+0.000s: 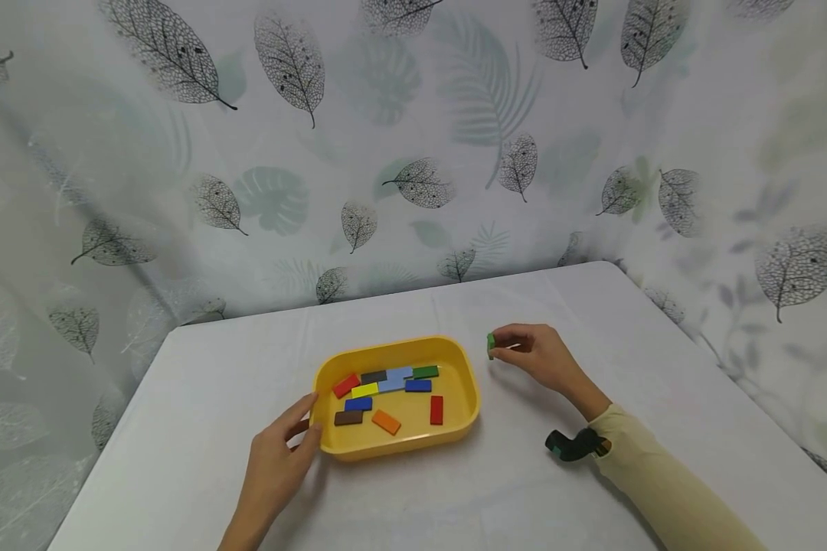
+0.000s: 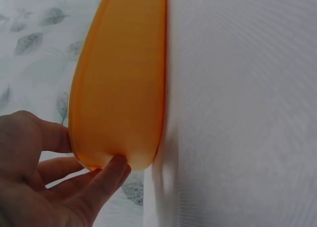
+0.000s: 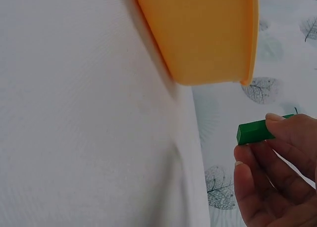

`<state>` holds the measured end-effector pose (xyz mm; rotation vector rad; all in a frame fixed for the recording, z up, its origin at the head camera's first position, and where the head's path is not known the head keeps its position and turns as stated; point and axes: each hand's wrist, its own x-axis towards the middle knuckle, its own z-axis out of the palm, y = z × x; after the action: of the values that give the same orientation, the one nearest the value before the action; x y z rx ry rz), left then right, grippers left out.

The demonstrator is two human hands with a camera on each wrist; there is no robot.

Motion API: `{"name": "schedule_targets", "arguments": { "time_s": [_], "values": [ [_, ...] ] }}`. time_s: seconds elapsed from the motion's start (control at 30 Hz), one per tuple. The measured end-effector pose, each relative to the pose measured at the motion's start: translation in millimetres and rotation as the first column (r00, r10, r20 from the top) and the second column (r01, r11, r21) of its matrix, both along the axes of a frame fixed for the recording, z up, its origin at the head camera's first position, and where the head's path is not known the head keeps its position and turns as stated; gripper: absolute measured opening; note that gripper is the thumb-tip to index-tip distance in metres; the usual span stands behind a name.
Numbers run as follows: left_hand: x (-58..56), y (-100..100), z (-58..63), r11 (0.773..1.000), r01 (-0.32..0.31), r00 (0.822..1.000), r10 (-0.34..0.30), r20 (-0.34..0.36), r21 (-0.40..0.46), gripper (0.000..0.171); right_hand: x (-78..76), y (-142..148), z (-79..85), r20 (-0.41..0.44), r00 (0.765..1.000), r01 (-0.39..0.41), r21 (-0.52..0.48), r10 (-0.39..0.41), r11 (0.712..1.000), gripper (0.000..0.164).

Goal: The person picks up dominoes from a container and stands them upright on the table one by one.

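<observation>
Green rectangular block of smooth plastic (image 1: 491, 346): found raised above the table, just beside the right end of the tray and apart from it. Your right hand (image 1: 534, 356) pinches it between thumb and fingertips, the grip closed to the block's own thickness. One end of the block projects past your fingers in the right wrist view.

Your left hand (image 1: 276, 463) is at the left end of the yellow plastic tray with rounded corners (image 1: 458, 390). It is partly closed, thumb and fingers apart and bent about that end, holding the rim and outer wall.

The tray sits flat on the table covered in white cloth (image 1: 496, 490). You have eleven flat rectangular blocks inside it. Toward the back lie a dark grey block (image 1: 374, 377), two touching light blue blocks (image 1: 391, 386) and a dark green block (image 1: 425, 372). A red block (image 1: 347, 385) lies at the left, near a yellow block (image 1: 365, 390). Two blue blocks (image 1: 418, 386) lie apart, one right of centre, one left. Toward the front are a dark brown block (image 1: 348, 418), a tilted orange block (image 1: 386, 422) and a second red block (image 1: 437, 410), turned lengthwise front to back.

Your right forearm wears a pale yellow sleeve (image 1: 668, 474). Leaf-printed pale fabric (image 1: 400, 92) hangs behind the table.
</observation>
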<state>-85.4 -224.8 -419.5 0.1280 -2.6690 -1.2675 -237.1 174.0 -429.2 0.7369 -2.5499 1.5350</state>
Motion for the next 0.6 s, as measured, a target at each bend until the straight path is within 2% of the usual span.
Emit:
{"name": "schedule_targets", "arguments": {
  "time_s": [0.3, 0.6],
  "values": [
    [0.0, -4, -0.1, 1.000, -0.008, 1.000, 0.008, -0.004, -0.014, 0.051, -4.6, 6, -11.9, -0.011, 1.000, 0.006, 0.022, -0.006, 1.000, 0.023],
    [1.2, -7, 2.9, 0.999, -0.023, 0.999, 0.024, 0.027, -0.025, 0.051, -7.9, 8, -22.1, -0.003, 1.000, 0.015, 0.038, -0.015, 0.999, 0.023]
  ]
}}
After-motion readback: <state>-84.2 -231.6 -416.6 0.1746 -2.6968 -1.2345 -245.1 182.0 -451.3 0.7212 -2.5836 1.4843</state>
